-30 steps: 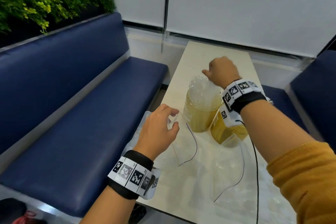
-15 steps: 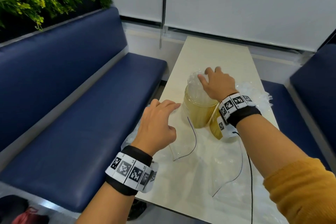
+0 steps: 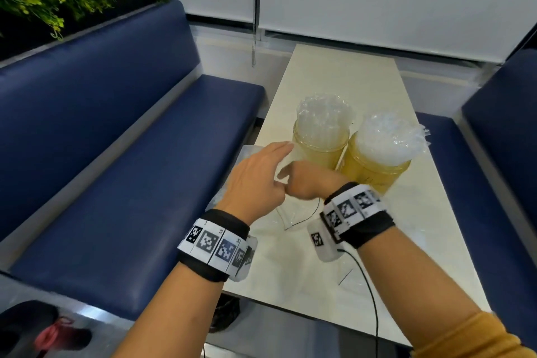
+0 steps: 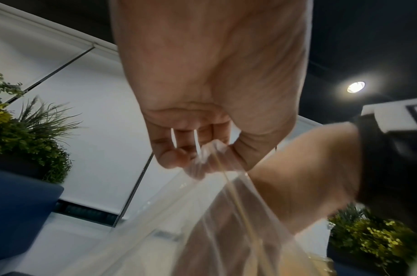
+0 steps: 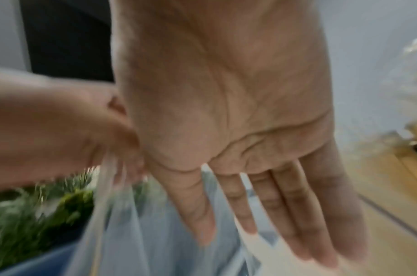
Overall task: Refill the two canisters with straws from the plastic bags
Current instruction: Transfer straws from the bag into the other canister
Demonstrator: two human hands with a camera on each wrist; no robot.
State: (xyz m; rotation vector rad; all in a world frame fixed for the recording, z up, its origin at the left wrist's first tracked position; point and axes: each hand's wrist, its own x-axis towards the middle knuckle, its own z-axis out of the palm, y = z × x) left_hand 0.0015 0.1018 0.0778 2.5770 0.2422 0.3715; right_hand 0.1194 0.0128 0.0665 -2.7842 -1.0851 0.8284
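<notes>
Standing on the table, two canisters packed with clear straws touch side by side, far of both hands. From the left wrist, the left hand pinches an empty plastic bag. From the right wrist, the right hand spreads flat, holding nothing.

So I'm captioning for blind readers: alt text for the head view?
Two amber canisters packed with clear straws stand on a pale table. In front, the left hand and right hand meet over an empty plastic bag.
</notes>
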